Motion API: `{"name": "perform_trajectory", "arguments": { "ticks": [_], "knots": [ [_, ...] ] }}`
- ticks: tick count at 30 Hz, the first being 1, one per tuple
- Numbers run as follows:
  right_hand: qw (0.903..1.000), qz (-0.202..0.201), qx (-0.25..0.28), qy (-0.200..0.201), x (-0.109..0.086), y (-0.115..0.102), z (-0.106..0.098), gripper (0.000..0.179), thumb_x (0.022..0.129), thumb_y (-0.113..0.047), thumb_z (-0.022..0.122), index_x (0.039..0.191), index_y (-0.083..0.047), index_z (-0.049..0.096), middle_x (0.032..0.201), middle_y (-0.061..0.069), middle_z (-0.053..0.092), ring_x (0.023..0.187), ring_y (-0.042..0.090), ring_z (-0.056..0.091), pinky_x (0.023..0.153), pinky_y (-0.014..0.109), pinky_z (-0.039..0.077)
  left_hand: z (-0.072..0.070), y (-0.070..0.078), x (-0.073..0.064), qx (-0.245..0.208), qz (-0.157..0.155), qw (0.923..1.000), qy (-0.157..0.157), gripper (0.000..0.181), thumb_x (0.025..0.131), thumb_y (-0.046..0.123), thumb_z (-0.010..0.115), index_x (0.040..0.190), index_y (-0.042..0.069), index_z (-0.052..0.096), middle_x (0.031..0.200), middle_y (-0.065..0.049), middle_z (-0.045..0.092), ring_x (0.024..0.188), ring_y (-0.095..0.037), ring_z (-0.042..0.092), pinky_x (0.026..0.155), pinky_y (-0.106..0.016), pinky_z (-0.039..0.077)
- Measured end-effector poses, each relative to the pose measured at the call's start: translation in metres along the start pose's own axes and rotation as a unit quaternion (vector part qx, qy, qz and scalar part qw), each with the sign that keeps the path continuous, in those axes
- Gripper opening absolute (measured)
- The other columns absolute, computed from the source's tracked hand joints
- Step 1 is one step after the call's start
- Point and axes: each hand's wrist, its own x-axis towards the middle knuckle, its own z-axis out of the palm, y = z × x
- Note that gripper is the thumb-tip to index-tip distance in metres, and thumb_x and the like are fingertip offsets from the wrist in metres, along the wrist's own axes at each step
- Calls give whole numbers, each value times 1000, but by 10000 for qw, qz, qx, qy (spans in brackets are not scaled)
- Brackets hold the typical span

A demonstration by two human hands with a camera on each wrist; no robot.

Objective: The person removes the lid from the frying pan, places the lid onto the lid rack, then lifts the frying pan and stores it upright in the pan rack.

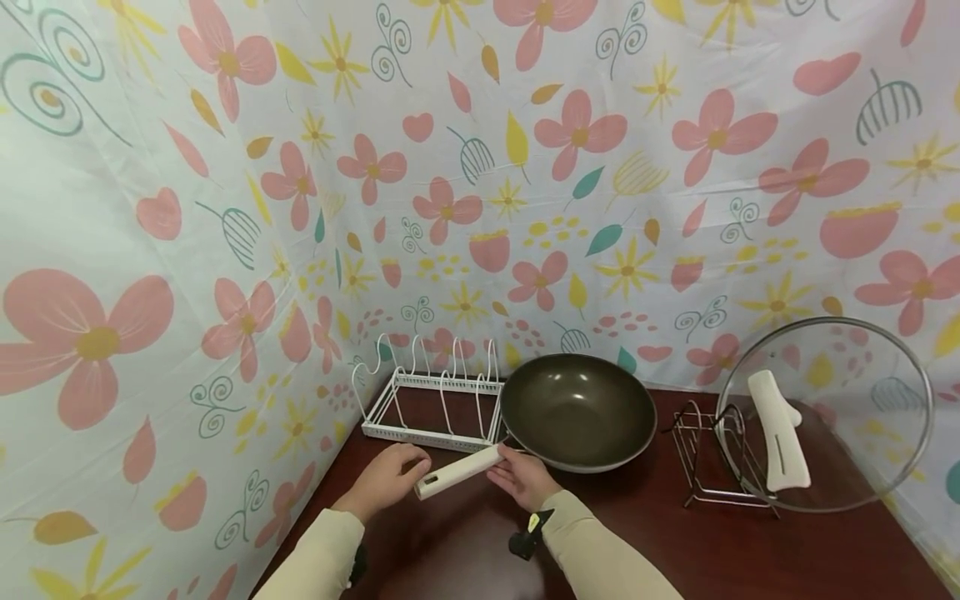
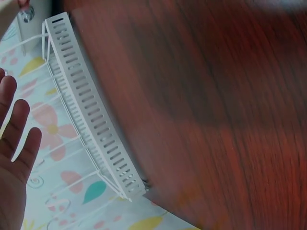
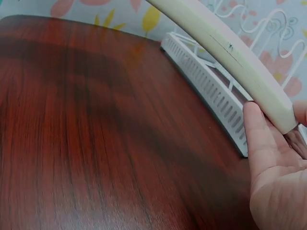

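Observation:
A dark-coated wok point(image 1: 577, 408) sits at the back of the table, its cream handle point(image 1: 459, 472) pointing toward the person's left. Where the handle meets the pan, my right hand point(image 1: 522, 478) pinches it, thumb above and fingers beneath. In the right wrist view that hand point(image 3: 278, 177) has the handle point(image 3: 240, 52) between thumb and fingers. My left hand point(image 1: 386, 477) is beside the handle's free end; whether the thumb touches it I cannot tell. Its fingers look loosely extended in the left wrist view. Behind the hands stands a white wire rack point(image 1: 420, 435).
At the right, a glass lid point(image 1: 840, 433) with a cream grip point(image 1: 780, 433) leans upright in a small dark wire stand point(image 1: 697, 467). A flower-patterned cloth point(image 1: 570, 208) hangs behind and to the left of the reddish-brown table point(image 1: 480, 558).

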Motion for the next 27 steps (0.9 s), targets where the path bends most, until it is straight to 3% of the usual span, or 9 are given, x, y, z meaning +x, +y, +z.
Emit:
{"name": "perform_trajectory", "arguments": {
  "ticks": [5,12,20,27],
  "knots": [
    [9996,-56,-231,-117,-6,-3,-9,37,103,-14,58,126,14,51,97,16,64,88,23,69,89,39,57,-1,-3,2,-76,-61,10000,2,29,103,36,58,110,13,73,105,1,70,104,-24,64,91,-50,51],
    [9977,-20,-537,-407,-14,-7,-24,29,102,-15,60,117,9,55,94,14,68,87,22,69,89,39,57,0,-9,9,-156,-437,9989,112,25,102,33,61,109,13,74,110,-3,71,108,-27,65,93,-51,51],
    [9952,74,-758,-612,-30,-18,-43,15,101,-13,60,106,2,61,92,11,68,85,19,69,86,37,58,15,-5,19,-356,-226,9991,-1,29,103,37,57,109,14,74,107,-3,71,103,-26,66,89,-50,52],
    [9907,190,-1151,-699,-41,-26,-58,15,100,-17,62,104,-3,64,89,7,68,82,17,69,84,36,58,37,11,27,-616,-120,9976,-295,36,104,41,55,112,11,74,108,-2,71,104,-24,67,90,-49,53]
  ]
}}
